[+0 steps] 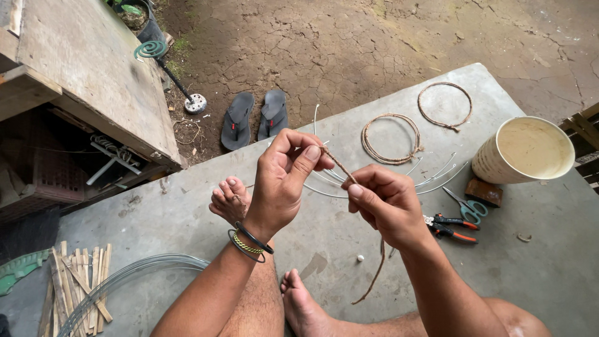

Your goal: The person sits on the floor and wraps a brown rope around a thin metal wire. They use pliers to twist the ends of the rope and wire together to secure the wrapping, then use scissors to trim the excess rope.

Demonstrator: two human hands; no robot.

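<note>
We sit on a grey concrete bench (530, 274). A cream bucket (524, 153) stands at its right edge, no label showing from here. Both our hands pinch one brown twine (340, 165) taut above the bench: left hand (284, 181) grip narrow, right hand (387, 203) grip likewise, perhaps wrapping wire.
</note>
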